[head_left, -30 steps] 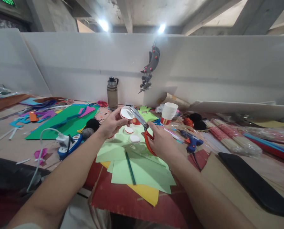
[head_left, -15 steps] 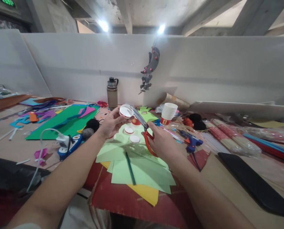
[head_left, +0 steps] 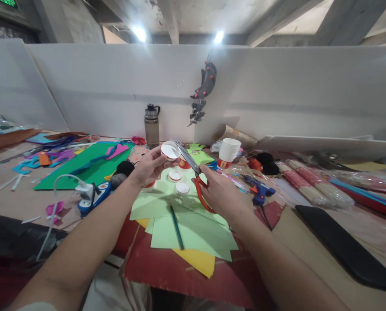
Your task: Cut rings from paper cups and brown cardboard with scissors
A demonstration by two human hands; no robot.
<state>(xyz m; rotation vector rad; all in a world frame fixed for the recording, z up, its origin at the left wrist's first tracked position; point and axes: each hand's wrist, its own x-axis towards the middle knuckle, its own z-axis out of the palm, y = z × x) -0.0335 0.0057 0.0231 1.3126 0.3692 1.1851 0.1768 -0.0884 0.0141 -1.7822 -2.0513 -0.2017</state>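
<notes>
Between the fingers of my left hand (head_left: 149,166) is a cut-down paper cup (head_left: 170,150), its white round face toward me and a red band round its side. My right hand (head_left: 220,188) grips red-handled scissors (head_left: 201,194), whose blades reach up to the cup's right rim. Whether the blades have paper between them I cannot tell. Below, a cup base (head_left: 175,175) and a white disc (head_left: 182,188) rest on light green paper sheets (head_left: 189,231). A dark green pencil (head_left: 177,227) lies across the sheets.
A stack of paper cups (head_left: 229,152) stands behind my right hand, and a water bottle (head_left: 152,126) by the white partition. To the right are a blue glue gun (head_left: 261,192), wrapped stick bundles (head_left: 307,183) and a black slab (head_left: 345,248). A power strip (head_left: 97,199) sits at left.
The cup and my left hand have shifted very slightly left and up, along with a small move of the whole view. Both hands keep their holds.
</notes>
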